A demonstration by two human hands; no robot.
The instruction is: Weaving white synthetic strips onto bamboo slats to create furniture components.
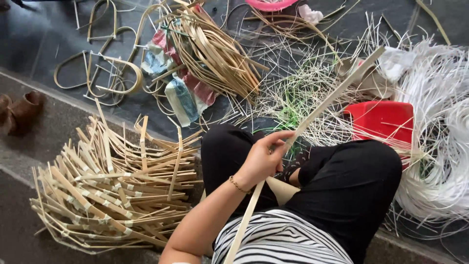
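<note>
The left hand is closed around a long flat bamboo strip, thumb and fingers pinching it where it crosses above the person's lap. The strip runs on a slant, from the striped shirt at the bottom of the view up past the hand and out over the red stool. A thin bracelet sits on the left wrist. The right hand is mostly hidden behind the left hand and the black trousers, so I cannot tell whether it is wide, narrow or holding anything.

To the left of the strip, on the floor, lies a big pile of bent bamboo pieces with pale bindings. Beyond the hand, a bundle of curved bamboo slats rests on some patterned bags. Loose bamboo loops lie further left of that bundle. To the right of the strip, past the stool, a mass of thin white strands is heaped. Fine pale and green slivers are scattered under the strip's upper half. A pink basin shows at the top edge, and a brown shoe sits at the far left.
</note>
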